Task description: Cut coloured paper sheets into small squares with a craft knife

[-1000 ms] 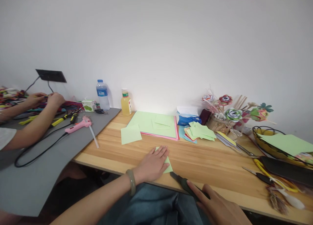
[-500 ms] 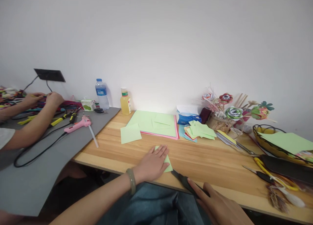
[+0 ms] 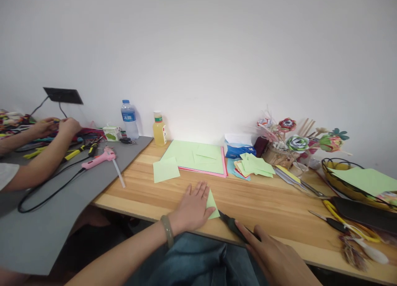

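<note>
Our left fingers point(image 3: 196, 191), flat and parted, now bare more pale-green flat paper point(image 3: 212, 204) beside the slim dark-handled knife point(image 3: 232, 225) our right fingers point(image 3: 243, 231) hold.

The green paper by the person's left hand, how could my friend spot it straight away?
Find the wooden table, then look near the middle of its front edge. There the left hand lies flat over a piece of green paper. Unlike the green sheets farther back, this one is partly under a hand, beside the tip of a dark tool.

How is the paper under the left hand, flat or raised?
Flat: the green paper lies against the wooden table. Whether folded, I cannot tell; the left hand hides part.
</note>
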### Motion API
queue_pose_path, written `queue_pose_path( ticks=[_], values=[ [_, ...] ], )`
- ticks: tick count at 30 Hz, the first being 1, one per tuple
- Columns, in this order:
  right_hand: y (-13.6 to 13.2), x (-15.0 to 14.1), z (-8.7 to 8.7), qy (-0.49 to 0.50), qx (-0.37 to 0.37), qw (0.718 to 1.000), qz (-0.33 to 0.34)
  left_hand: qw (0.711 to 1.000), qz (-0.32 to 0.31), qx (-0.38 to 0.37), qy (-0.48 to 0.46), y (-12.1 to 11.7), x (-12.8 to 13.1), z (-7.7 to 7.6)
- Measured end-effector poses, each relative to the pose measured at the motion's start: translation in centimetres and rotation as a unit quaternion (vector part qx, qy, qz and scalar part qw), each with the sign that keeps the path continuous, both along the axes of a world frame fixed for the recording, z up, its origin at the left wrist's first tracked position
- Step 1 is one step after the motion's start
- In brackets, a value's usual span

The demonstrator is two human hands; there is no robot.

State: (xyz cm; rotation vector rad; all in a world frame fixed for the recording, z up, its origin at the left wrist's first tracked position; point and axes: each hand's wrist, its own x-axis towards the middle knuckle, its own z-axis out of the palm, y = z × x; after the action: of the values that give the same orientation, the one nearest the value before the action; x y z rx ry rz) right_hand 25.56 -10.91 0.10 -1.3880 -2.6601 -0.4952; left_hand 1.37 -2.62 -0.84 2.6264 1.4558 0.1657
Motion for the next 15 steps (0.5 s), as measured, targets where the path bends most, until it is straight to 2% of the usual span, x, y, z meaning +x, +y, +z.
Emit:
queue_pose_path(
  ticks=[5, 15],
  values=[
    [0.7, -0.3, 0.0, 0.004, -0.011, 1.0, -0.005, 1.0, 0.0, 0.001, 0.001, -0.1, 0.0, 0.2],
    [2.0, -1.6, 0.9, 0.02, -0.089, 0.995, -0.043, 1.0, 0.001, 0.004, -0.004, 0.0, 0.1, 0.1]
  ],
)
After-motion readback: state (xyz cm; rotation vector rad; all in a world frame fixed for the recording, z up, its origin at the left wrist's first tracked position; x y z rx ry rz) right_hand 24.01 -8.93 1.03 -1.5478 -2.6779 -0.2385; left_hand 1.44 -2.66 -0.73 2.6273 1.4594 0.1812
